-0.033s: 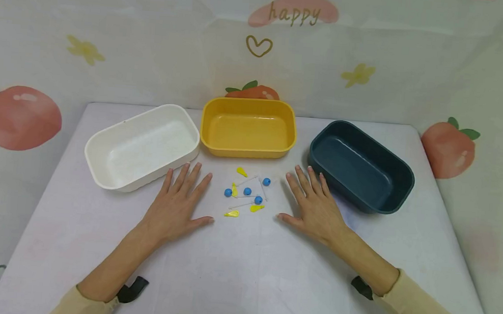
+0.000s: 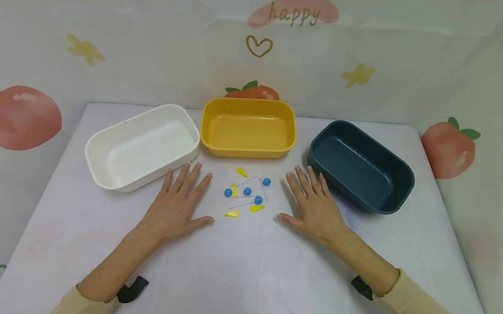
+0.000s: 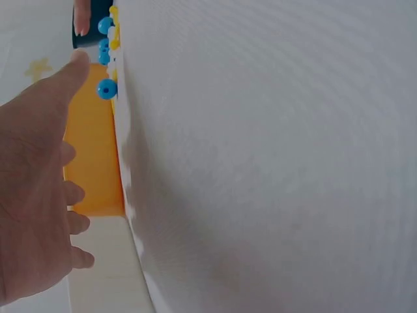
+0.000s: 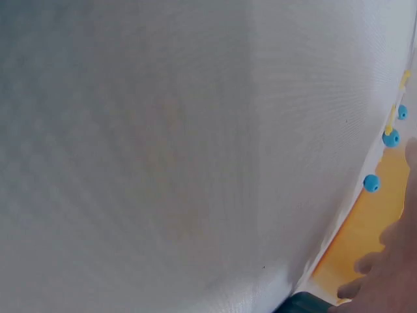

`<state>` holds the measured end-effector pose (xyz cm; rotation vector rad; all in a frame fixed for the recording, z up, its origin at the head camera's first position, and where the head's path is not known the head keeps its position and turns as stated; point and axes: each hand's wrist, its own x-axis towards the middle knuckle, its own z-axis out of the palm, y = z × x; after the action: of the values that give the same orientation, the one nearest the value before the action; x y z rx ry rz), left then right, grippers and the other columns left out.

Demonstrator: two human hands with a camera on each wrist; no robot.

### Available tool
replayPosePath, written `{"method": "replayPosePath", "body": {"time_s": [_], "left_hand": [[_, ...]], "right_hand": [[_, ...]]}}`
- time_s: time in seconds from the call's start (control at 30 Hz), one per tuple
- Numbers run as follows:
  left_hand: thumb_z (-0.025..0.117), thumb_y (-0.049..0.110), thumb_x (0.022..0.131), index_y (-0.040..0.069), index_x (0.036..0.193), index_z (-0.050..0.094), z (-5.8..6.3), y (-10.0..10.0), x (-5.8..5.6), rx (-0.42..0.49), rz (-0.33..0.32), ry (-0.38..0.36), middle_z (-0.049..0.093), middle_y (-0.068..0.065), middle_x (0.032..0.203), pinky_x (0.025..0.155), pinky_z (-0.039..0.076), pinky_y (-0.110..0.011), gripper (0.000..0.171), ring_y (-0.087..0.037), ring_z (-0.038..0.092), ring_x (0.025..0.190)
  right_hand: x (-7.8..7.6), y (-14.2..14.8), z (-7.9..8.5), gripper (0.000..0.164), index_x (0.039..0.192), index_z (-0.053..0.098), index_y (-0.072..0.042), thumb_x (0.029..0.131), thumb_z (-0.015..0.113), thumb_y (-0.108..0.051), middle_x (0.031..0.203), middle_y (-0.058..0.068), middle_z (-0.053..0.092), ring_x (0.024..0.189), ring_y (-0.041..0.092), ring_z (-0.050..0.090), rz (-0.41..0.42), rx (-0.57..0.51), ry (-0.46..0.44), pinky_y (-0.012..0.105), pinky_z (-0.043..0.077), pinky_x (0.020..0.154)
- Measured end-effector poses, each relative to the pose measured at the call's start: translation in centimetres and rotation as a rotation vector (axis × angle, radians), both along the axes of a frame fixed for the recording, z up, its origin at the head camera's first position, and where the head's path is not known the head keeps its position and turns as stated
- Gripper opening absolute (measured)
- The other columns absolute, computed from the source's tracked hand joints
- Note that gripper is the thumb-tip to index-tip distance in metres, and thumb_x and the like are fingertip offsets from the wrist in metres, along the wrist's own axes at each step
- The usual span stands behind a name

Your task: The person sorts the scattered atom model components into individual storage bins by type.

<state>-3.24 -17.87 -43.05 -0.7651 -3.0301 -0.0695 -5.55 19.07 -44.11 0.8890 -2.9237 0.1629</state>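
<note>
Both hands are spread palm down over the white cloth, holding nothing. My left hand (image 2: pixel 174 210) has straight fingers, their tips right at the near wall of the white bin (image 2: pixel 145 148). Straight fingers also show on my right hand (image 2: pixel 318 209), close to the left end of the dark blue bin (image 2: pixel 361 165). Between the hands lie several small round blue beads (image 2: pixel 247 191) with holes, also visible past the left thumb as a blue bead (image 3: pixel 107 89). Mixed among them are several yellow teardrop-shaped pieces (image 2: pixel 231 213) and several thin white sticks (image 2: pixel 241 206).
A yellow bin (image 2: pixel 248 127) stands at the back middle, close against the white bin's right end. The cloth-covered table (image 2: pixel 241 284) reaches back to a printed backdrop (image 2: pixel 163 36). A dark band (image 2: pixel 132 289) shows at the left sleeve and another dark piece (image 2: pixel 362 287) at the right.
</note>
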Motion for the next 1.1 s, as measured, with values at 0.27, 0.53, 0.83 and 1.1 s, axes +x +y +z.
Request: {"method": "replayPosePath", "body": {"time_s": [0.27,0.53,0.83,1.1], "left_hand": [[0.065,0.068,0.082,0.012,0.158,0.024,-0.1,0.1,-0.1,0.006,-0.005,0.002,0.011,-0.019,0.164,0.117,0.006,-0.062,0.103,-0.042,0.009,0.149],[0.065,0.065,0.084,0.013,0.159,0.023,0.1,0.5,-0.2,0.016,-0.005,-0.036,0.012,-0.019,0.164,0.117,0.013,-0.060,0.100,-0.042,0.011,0.149],[0.064,0.062,0.087,0.014,0.159,0.024,0.4,0.9,-1.8,0.067,-0.063,-0.081,0.020,-0.015,0.163,0.118,0.018,-0.054,0.095,-0.037,0.017,0.149],[0.069,0.054,0.088,0.016,0.157,0.027,0.5,1.2,-3.0,0.245,-0.115,-0.139,0.033,-0.011,0.159,0.116,0.027,-0.049,0.090,-0.032,0.030,0.145]], "right_hand": [[0.1,0.1,0.0,0.098,0.160,0.018,-0.012,0.090,0.032,-0.080,0.164,0.016,0.015,0.148,0.042,0.016,-0.001,-0.009,-0.010,0.058,0.012,0.118],[0.4,-0.1,0.4,0.098,0.160,0.017,-0.013,0.090,0.046,-0.074,0.164,0.016,0.016,0.149,0.041,0.015,0.006,0.007,-0.014,0.056,0.012,0.119],[0.0,0.1,1.4,0.093,0.159,0.023,-0.013,0.089,0.059,-0.062,0.164,0.015,0.018,0.149,0.038,0.018,0.016,-0.077,-0.033,0.049,0.014,0.120],[-0.9,1.1,3.2,0.087,0.156,0.031,-0.012,0.086,0.070,-0.046,0.161,0.015,0.026,0.146,0.036,0.028,0.037,-0.160,0.039,0.052,0.029,0.115]]}}
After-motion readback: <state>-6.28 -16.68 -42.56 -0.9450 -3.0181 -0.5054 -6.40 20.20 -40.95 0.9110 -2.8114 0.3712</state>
